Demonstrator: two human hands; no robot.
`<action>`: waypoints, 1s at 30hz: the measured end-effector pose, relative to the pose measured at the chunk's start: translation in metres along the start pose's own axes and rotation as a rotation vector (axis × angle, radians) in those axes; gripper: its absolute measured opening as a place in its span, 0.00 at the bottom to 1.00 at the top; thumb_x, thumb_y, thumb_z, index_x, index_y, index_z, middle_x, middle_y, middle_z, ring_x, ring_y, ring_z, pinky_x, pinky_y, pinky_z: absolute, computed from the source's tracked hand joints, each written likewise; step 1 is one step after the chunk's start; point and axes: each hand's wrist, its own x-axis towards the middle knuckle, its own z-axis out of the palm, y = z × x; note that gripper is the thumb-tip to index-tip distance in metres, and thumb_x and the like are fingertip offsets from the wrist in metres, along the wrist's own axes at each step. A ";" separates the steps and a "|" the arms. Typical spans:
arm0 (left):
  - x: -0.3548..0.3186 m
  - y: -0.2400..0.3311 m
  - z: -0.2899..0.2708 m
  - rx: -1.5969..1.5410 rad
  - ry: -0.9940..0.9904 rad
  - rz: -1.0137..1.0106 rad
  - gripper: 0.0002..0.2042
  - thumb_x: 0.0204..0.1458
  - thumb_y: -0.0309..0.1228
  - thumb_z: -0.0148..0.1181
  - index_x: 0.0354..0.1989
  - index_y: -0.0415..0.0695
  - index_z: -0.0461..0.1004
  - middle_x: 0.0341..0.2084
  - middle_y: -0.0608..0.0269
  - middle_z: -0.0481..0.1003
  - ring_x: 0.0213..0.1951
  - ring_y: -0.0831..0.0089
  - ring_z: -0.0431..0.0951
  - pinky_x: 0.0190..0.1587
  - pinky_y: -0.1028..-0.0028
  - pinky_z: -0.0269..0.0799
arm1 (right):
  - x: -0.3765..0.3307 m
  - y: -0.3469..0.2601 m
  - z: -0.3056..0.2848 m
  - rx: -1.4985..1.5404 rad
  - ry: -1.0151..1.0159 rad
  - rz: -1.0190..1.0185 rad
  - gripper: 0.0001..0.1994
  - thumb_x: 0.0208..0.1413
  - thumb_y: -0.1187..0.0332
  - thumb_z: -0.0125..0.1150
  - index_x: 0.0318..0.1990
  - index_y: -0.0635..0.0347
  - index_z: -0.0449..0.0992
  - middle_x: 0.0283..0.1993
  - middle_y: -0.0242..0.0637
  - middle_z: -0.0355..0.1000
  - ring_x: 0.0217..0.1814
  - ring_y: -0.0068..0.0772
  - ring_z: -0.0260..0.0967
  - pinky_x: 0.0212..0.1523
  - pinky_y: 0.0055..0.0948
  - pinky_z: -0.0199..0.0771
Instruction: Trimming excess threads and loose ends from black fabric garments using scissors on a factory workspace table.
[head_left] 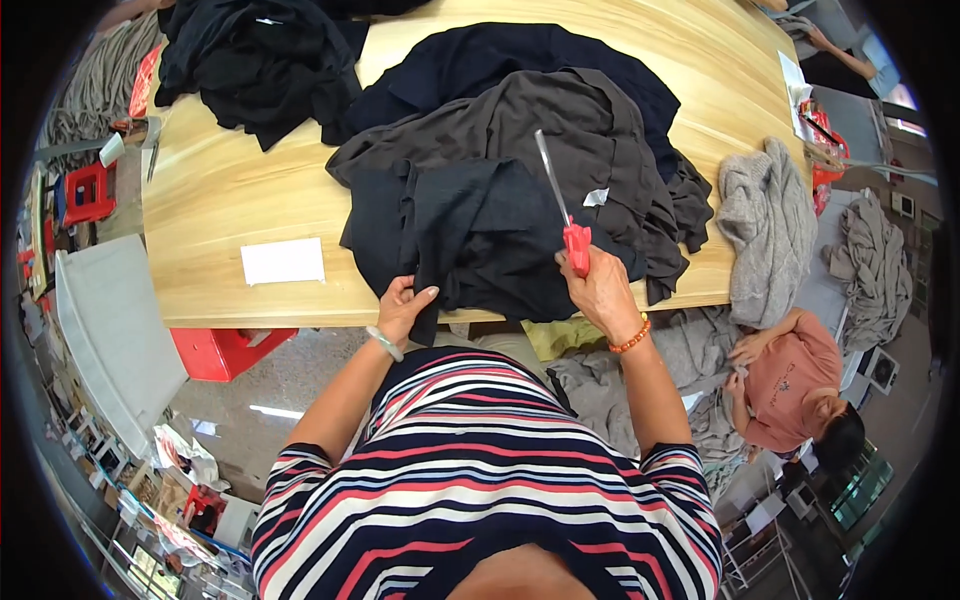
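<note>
The left hand point(403, 306) pinches the near edge of a dark, soft cloth point(480, 235) on the pale wooden worktop point(230, 200). A white paper card point(283, 261) lies left of the cloth. The right hand point(600, 290) is clamped on red-handled scissors point(565, 205) above the cloth. Their blades look together, but that is hard to see. Folds hide the cloth's shape.
</note>
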 end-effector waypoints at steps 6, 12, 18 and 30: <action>-0.041 0.032 0.060 0.168 -0.390 0.571 0.12 0.49 0.25 0.65 0.39 0.38 0.70 0.24 0.73 0.66 0.27 0.87 0.65 0.31 0.84 0.65 | 0.037 -0.048 0.007 0.190 0.107 -0.155 0.20 0.48 0.56 0.67 0.35 0.69 0.76 0.29 0.51 0.75 0.34 0.48 0.76 0.38 0.39 0.72; -0.028 0.025 0.106 0.311 -0.421 0.627 0.13 0.48 0.30 0.66 0.34 0.35 0.71 0.19 0.66 0.69 0.23 0.83 0.66 0.27 0.79 0.65 | 0.086 -0.034 0.050 -0.062 -0.037 -0.051 0.23 0.45 0.55 0.69 0.36 0.69 0.74 0.26 0.49 0.75 0.32 0.55 0.74 0.37 0.41 0.71; -0.016 0.008 0.079 -0.104 -0.493 0.348 0.08 0.50 0.24 0.65 0.30 0.43 0.69 0.21 0.78 0.66 0.24 0.91 0.63 0.27 0.87 0.59 | 0.103 0.014 0.025 0.606 0.148 0.156 0.12 0.50 0.67 0.66 0.36 0.69 0.76 0.23 0.34 0.75 0.23 0.20 0.70 0.27 0.22 0.68; -0.013 0.045 0.111 -0.478 -0.415 0.056 0.16 0.58 0.32 0.56 0.53 0.43 0.64 0.36 0.68 0.73 0.38 0.77 0.73 0.44 0.74 0.70 | 0.037 0.048 -0.046 -0.348 0.043 0.143 0.07 0.54 0.68 0.60 0.33 0.63 0.76 0.27 0.43 0.73 0.26 0.52 0.70 0.31 0.40 0.71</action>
